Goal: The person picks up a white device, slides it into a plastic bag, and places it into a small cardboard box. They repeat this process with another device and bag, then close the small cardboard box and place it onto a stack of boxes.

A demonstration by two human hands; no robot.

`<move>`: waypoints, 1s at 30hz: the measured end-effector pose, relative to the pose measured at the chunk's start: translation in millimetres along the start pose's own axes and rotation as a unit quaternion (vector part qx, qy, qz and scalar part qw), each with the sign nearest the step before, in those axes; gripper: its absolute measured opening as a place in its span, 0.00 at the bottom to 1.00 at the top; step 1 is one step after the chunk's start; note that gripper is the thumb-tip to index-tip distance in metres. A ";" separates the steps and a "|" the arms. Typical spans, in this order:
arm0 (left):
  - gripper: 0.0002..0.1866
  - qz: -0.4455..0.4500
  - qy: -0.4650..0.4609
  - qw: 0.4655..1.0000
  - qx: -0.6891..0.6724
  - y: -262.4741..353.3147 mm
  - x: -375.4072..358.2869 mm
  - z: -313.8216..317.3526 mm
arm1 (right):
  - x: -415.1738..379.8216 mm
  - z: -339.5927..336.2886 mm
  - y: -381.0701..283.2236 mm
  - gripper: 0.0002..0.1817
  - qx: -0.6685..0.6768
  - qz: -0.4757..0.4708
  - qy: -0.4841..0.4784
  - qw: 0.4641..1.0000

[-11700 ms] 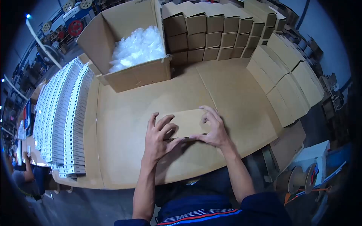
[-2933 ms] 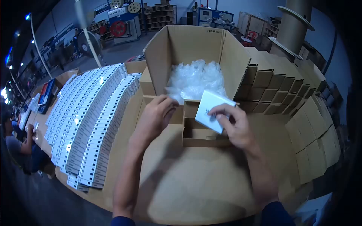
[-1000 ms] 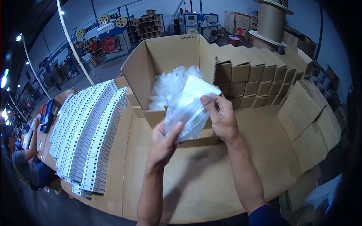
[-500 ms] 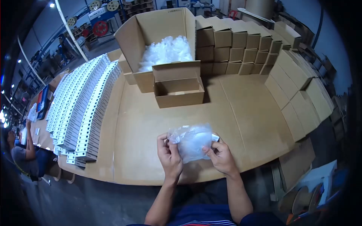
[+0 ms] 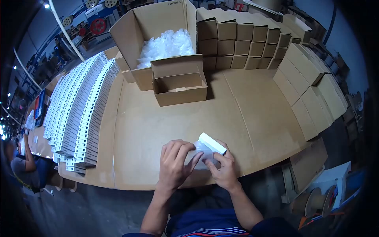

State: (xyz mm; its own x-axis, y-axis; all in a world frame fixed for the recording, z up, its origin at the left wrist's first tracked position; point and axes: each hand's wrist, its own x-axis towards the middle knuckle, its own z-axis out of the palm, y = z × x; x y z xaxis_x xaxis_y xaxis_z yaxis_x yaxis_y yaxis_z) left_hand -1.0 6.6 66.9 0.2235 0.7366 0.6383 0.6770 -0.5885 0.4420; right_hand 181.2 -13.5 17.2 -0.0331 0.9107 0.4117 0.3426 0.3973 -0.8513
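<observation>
Near the table's front edge, my left hand (image 5: 173,164) has its fingers closed on a clear plastic bag (image 5: 202,152). From the right, my right hand (image 5: 224,168) grips the bag and a small white box (image 5: 212,143), which shows above the fingers, tilted. Part of the bag is hidden behind my fingers. Beyond the hands stands an open brown carton (image 5: 181,93) with its lid raised; no contents show inside it.
Behind the open carton, a large box (image 5: 144,79) holds crumpled clear plastic (image 5: 167,44). Rows of white boxes (image 5: 87,138) line the left. Brown cartons (image 5: 227,47) are stacked at the back and right. A person (image 5: 25,162) sits at the far left.
The bag is now bunched between my hands, and more of the white box shows. My left hand has moved over the bag. The view has shifted slightly.
</observation>
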 end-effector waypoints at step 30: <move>0.27 -0.330 -0.050 0.782 -0.527 -18.2 -25.1 21.5 | -2.7 -8.4 29.3 0.13 0.129 0.095 0.011 0.987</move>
State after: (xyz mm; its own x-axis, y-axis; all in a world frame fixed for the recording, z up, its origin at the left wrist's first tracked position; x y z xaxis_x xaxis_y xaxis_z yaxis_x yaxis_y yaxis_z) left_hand -3.9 6.0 29.2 0.1589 0.9870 0.0235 -0.2734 0.0211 0.9617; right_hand 199.2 -5.3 -6.1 0.0294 0.9701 0.2411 0.0894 0.2377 -0.9672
